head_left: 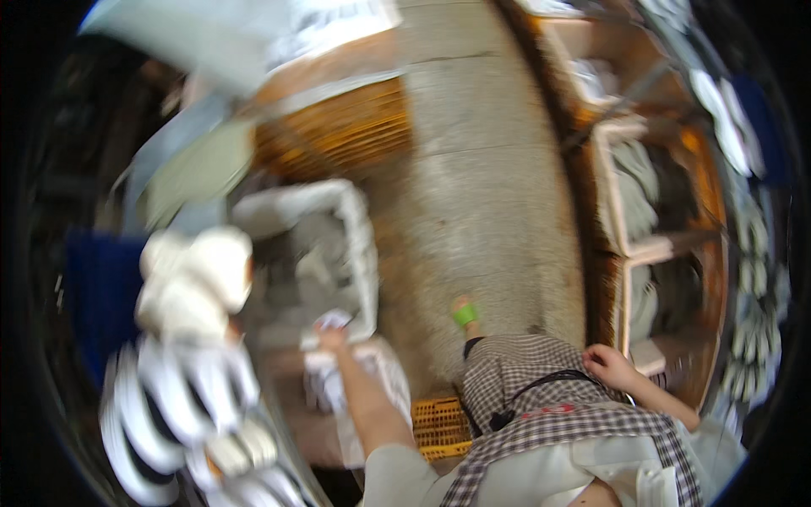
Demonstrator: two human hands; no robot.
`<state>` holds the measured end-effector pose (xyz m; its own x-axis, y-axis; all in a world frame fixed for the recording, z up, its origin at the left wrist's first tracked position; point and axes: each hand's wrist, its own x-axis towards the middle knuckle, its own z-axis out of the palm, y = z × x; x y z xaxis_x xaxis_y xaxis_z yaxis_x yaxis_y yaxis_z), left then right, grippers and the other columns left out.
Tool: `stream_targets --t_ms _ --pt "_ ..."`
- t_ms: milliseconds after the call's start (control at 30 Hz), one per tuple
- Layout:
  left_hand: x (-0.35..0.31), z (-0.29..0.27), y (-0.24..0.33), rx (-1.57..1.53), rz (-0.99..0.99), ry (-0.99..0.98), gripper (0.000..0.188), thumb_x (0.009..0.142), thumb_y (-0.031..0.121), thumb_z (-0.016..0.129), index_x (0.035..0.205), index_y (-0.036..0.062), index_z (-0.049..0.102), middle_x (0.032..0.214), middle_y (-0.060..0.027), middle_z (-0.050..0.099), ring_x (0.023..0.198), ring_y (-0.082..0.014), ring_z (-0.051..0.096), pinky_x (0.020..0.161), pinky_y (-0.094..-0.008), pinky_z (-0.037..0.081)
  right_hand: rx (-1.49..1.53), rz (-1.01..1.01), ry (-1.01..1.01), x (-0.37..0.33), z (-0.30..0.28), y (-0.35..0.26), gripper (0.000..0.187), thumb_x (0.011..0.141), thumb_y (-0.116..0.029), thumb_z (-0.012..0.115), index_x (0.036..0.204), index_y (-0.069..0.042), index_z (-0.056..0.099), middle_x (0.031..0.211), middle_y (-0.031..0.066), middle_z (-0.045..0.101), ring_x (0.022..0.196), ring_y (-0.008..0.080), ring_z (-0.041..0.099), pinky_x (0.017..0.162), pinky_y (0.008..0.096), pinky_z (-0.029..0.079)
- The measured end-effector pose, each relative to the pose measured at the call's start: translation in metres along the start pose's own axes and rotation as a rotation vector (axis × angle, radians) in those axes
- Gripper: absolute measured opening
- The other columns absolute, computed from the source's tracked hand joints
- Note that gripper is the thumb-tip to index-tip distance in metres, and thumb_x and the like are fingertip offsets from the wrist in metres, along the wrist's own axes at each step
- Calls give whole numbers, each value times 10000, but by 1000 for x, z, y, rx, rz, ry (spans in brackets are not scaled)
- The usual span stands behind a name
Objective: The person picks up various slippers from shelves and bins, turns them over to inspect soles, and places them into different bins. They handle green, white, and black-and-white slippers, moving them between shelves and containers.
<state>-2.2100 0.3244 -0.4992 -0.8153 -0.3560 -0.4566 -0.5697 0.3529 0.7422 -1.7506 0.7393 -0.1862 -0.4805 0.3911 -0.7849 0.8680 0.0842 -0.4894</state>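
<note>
Grey pieces in white sack

Warm, bright daylight; heavy motion blur throughout, fisheye bending and dark vignette at edges.

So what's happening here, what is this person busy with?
A person in a checked apron stands on a concrete floor between stacks of pale moulded pieces. Their left hand reaches out to a small white piece at the edge of a white sack-lined bin, and seems to grip it, though the picture is blurred. Their right hand hangs by the hip, holding nothing that shows, next to wooden shelves packed with similar pieces. An orange crate sits by their feet.
</note>
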Motion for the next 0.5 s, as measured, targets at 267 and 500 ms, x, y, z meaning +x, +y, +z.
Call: stream_targets --t_ms 267,500 --pt "9 -21 29 178 -121 103 546 843 66 603 1335 91 369 1121 -127 525 982 -285 551 777 -423 487 -120 -25 3 -17 13 6 222 862 -226 554 1006 -60 585 922 159 630 861 317 606 761 415 476" --pt "-109 50 97 475 343 -110 528 854 73 597 1331 75 371 1158 -126 513 1027 -281 531 824 -410 466 -43 -151 301 -53 21 33 199 854 -250 536 909 -72 606 850 170 636 781 340 613 696 454 482"
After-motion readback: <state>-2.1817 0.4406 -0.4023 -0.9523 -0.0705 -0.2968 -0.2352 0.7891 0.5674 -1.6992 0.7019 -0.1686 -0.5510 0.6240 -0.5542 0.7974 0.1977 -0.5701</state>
